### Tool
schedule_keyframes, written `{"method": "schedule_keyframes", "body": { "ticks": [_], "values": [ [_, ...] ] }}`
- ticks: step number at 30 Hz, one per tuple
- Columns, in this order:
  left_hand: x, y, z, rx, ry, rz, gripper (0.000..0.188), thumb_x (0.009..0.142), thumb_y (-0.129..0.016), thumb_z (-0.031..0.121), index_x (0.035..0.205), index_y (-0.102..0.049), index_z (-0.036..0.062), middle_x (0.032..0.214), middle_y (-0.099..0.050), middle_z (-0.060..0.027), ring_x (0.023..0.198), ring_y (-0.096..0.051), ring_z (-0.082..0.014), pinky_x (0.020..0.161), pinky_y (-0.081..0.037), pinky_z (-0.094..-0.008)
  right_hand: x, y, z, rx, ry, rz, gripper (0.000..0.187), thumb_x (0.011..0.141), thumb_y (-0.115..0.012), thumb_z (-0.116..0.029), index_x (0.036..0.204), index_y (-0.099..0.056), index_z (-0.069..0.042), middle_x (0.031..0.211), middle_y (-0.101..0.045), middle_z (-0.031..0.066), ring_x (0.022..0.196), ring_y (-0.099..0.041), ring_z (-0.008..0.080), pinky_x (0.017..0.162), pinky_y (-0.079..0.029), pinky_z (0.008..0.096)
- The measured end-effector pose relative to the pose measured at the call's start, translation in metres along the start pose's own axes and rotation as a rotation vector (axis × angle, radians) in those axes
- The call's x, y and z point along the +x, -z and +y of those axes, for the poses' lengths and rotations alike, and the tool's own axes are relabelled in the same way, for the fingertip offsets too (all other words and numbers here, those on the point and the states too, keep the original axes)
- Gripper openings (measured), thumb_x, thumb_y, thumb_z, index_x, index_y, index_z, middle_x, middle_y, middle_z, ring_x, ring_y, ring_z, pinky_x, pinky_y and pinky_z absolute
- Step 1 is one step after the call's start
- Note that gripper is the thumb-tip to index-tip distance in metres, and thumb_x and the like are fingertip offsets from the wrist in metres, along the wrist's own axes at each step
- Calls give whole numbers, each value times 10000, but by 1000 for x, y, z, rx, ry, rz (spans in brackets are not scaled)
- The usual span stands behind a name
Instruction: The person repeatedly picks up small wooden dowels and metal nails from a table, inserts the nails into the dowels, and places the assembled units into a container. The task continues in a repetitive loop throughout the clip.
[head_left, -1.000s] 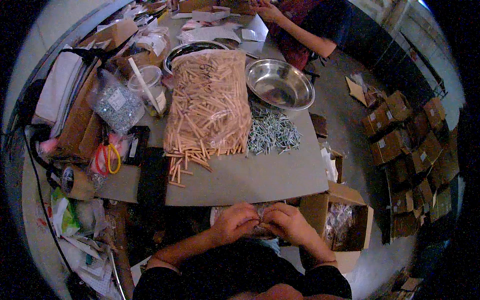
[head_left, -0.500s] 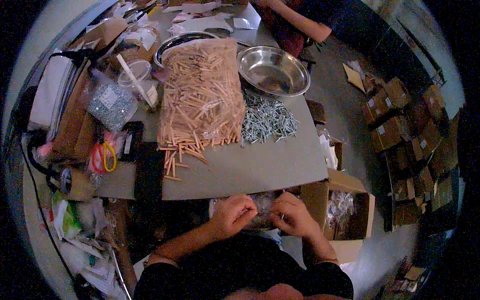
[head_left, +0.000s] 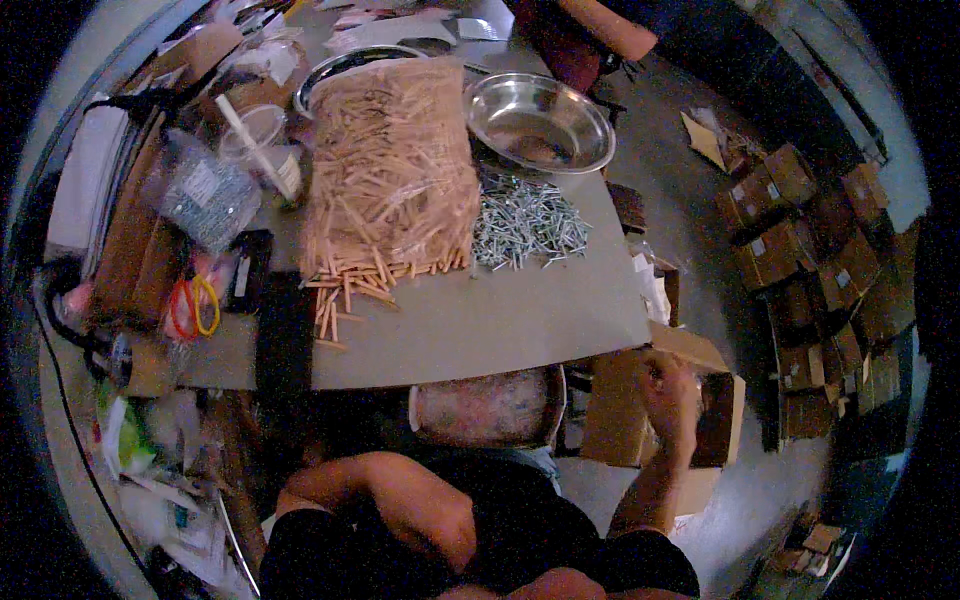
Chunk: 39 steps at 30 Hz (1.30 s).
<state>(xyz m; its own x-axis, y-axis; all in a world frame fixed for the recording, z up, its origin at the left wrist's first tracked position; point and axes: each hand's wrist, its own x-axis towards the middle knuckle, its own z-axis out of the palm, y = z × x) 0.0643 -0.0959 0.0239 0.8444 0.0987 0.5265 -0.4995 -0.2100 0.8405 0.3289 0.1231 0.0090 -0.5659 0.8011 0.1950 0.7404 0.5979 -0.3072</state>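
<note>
Head view showed the right hand (head_left: 668,392) nearest, reaching out over the open carton (head_left: 640,420) beside the table's corner, its fingers curled as if around something small, though what they held could not be made out. The left hand was hidden: only the bent left forearm (head_left: 390,495) lay across the lap, so its fingers could not be told. Between the arms, just under the table edge, sat a round tray (head_left: 490,405) holding a pale, speckled filling, within reach of both arms. On the table (head_left: 480,325) beyond lay a long heap of wooden pegs (head_left: 390,180), some spilled toward the near edge, with a pile of screws (head_left: 525,220) just beside it on the right. Farthest stood a steel bowl (head_left: 540,120), near another person's arm (head_left: 610,30).
</note>
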Motion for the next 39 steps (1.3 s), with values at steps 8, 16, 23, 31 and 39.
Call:
{"method": "schedule_keyframes", "body": {
  "ticks": [8,16,23,31,39],
  "values": [
    [-6,-9,4,74,-125,315,136,774,-526,80,849,-531,-33,820,-553,-223,820,-519,-425,723,-421,-480,54,-89,-153,353,610,-279,273,765,-592,-59,1037,-595,-60,1054,-565,154,963,-548,334,835,-469,397],
    [-18,-16,9,15,-145,101,110,791,-496,75,833,-527,-23,810,-550,-217,806,-515,-428,701,-424,-472,52,-126,-224,253,911,-223,347,744,-494,-50,1082,-556,-6,1139,-523,137,1048,-499,305,910,-433,365],
    [-22,-14,2,33,-185,177,136,766,-503,57,876,-496,-24,882,-513,-212,846,-502,-399,696,-418,-451,38,-98,-158,158,657,-241,308,735,-525,-43,1036,-592,-55,1043,-555,133,999,-523,310,879,-441,367],
    [6,-25,-19,445,175,532,221,762,-574,97,946,-499,2,973,-512,-184,913,-515,-347,788,-447,-412,82,-49,13,-412,-111,175,226,779,-491,-21,976,-600,-9,962,-581,176,902,-543,362,769,-448,412],
    [-74,3,-78,677,904,886,287,914,-457,262,1110,-545,73,1107,-551,-187,1005,-533,-367,843,-447,-416,67,-42,2,-149,145,338,211,747,-570,3,954,-602,-28,942,-585,147,906,-557,327,789,-454,382]
  ]
}}
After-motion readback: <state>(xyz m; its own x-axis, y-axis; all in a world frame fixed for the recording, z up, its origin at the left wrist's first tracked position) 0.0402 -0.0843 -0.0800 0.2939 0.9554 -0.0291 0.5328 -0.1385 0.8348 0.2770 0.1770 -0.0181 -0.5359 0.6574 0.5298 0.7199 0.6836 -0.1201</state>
